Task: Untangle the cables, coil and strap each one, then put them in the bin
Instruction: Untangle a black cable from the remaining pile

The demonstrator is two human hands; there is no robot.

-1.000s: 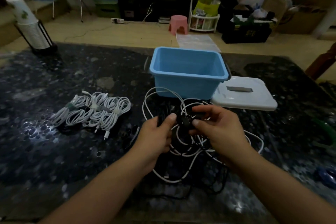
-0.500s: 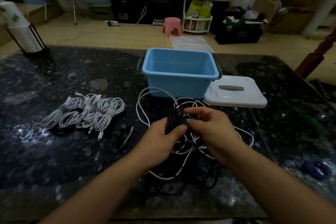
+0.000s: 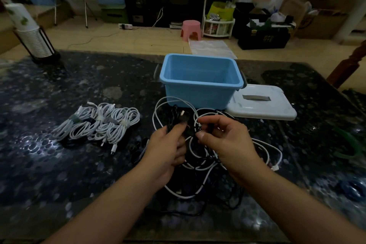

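My left hand (image 3: 168, 148) is curled round a bunch of black cable (image 3: 174, 119), thumb up against it, holding it above the tangle; my right hand (image 3: 225, 140) pinches a strand between thumb and fingers just beside the left, though in the dim light I cannot tell which strand; under both hands the tangle of white and black cables (image 3: 200, 166) lies loose on the dark speckled table (image 3: 59, 164), one white loop reaching up to the foot of the blue bin (image 3: 202, 89); the bin stands upright just beyond my hands, nothing visible inside it; its white lid (image 3: 263, 105) lies flat to the right, touching the bin's corner; to the left, well apart from the tangle, a row of coiled white cables (image 3: 99, 125) lies side by side, each strapped at the middle; a small dark strap (image 3: 138, 148) lies between that row and my left wrist.
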